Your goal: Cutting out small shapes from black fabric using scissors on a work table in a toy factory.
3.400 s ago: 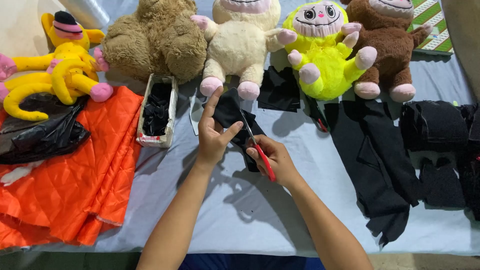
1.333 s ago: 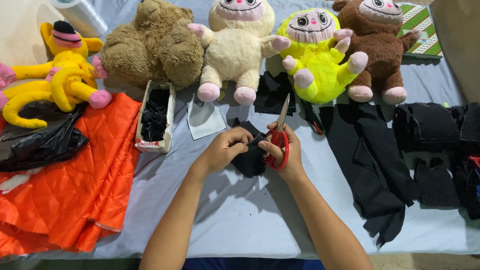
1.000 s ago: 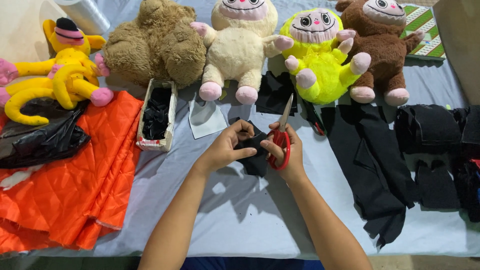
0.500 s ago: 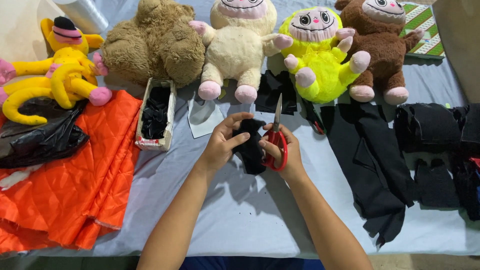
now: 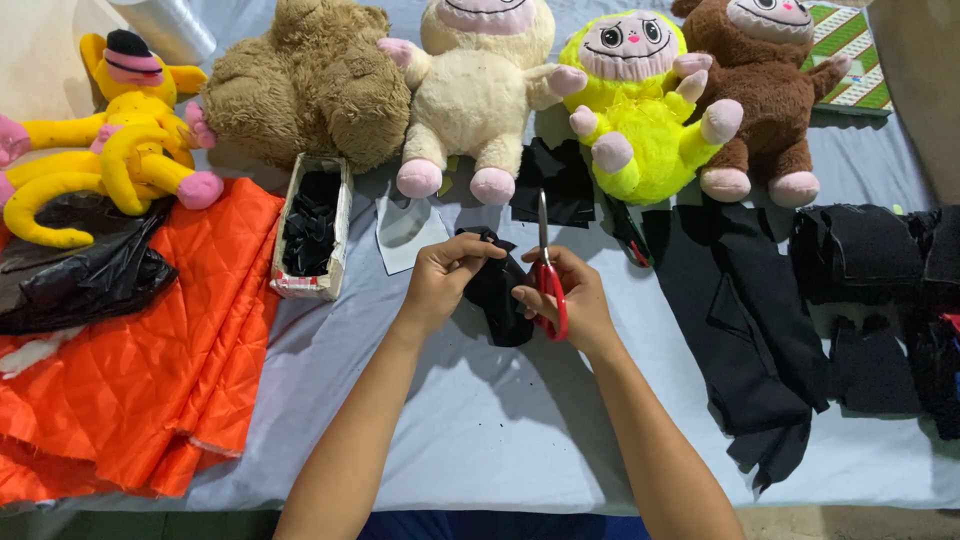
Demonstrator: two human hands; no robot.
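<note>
Left hand [image 5: 442, 275] pinches the top edge of a black cloth scrap [image 5: 497, 290], fingers curled shut on it, mid-worktop. Right hand [image 5: 572, 300] closed through the red handles of scissors [image 5: 548, 270], blades pointing up and away, looking nearly closed, just beside the scrap's right edge. Scrap sits between both hands, just above the grey-blue worktop [image 5: 500, 430].

Left of the hands: small box [image 5: 312, 225] filled with black pieces, white paper piece [image 5: 405, 232] beside it. Orange quilted fabric [image 5: 140, 340] at the left edge, black plastic bag [image 5: 85, 265] on top of it.

Back row, left to right: yellow plush [image 5: 110, 140], brown bear [image 5: 305, 85], cream plush [image 5: 480, 95], neon yellow plush [image 5: 640, 110], dark brown plush [image 5: 765, 95]. Black felt square [image 5: 550, 180] lies between cream and neon plush.

Right of hands: long black fabric strip [image 5: 740, 330]; more black pieces [image 5: 870, 300] at the far right.
</note>
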